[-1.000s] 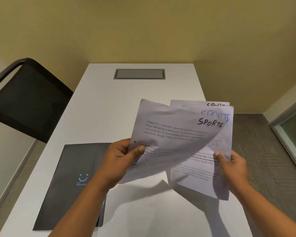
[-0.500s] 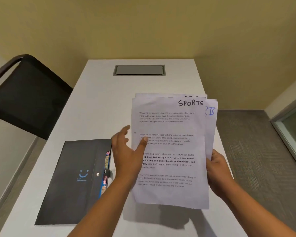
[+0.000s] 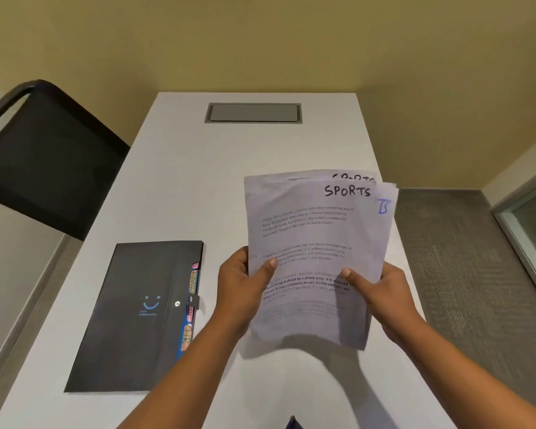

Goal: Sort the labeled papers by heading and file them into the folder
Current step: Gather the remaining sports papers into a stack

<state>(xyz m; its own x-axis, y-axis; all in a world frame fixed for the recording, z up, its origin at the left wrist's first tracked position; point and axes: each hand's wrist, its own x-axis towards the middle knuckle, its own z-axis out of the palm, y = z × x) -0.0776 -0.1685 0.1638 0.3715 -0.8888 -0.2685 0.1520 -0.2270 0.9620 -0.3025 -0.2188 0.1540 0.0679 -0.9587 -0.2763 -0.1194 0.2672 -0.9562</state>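
Your left hand (image 3: 239,283) is gripping the papers (image 3: 316,230) again, joining your right hand (image 3: 381,292). The squared papers are looking ready for the folder (image 3: 136,314).

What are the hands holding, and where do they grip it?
A stack of white printed papers headed SPORTS: left hand grips its left edge, right hand its right edge.

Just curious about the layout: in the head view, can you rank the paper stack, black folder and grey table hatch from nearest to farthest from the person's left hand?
1. Paper stack: held by the left hand at its left edge.
2. Black folder: flat on the table, to the hand's left.
3. Grey hatch: at the table's far end.
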